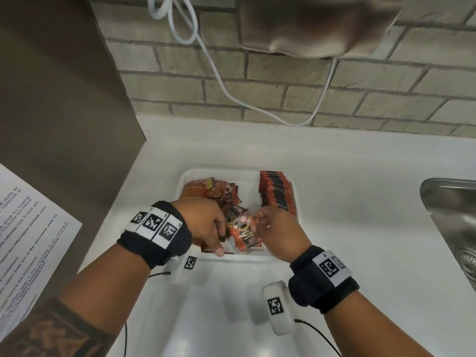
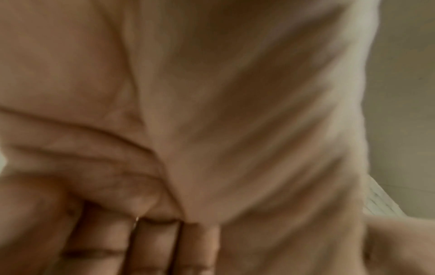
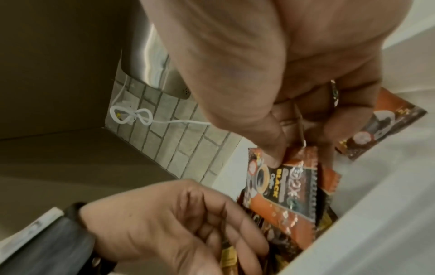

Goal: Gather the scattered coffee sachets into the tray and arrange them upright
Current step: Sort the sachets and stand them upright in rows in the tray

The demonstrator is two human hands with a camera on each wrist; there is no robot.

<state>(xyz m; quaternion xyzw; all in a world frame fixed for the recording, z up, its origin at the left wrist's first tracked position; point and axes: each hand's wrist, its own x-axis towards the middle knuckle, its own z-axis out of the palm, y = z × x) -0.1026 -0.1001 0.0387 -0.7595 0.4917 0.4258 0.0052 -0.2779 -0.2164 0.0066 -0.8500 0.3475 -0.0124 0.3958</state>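
A white tray (image 1: 239,172) sits on the white counter. Along its right side stands a neat upright row of red-and-black coffee sachets (image 1: 277,191). A loose pile of sachets (image 1: 206,189) lies at its back left. My right hand (image 1: 260,222) pinches an orange-and-black sachet (image 1: 244,234) over the tray's front. In the right wrist view the thumb of my right hand (image 3: 301,148) presses on that sachet (image 3: 282,188). My left hand (image 1: 221,238) curls down into the sachets beside it, and its fingers (image 3: 223,232) close round dark sachets. The left wrist view shows only a blurred palm and fingers (image 2: 160,245).
A steel sink (image 1: 453,215) is set into the counter at the right. A brown cabinet panel (image 1: 64,99) rises at the left, with a printed sheet (image 1: 25,240) on it. A white cable (image 1: 231,94) hangs along the brick wall behind.
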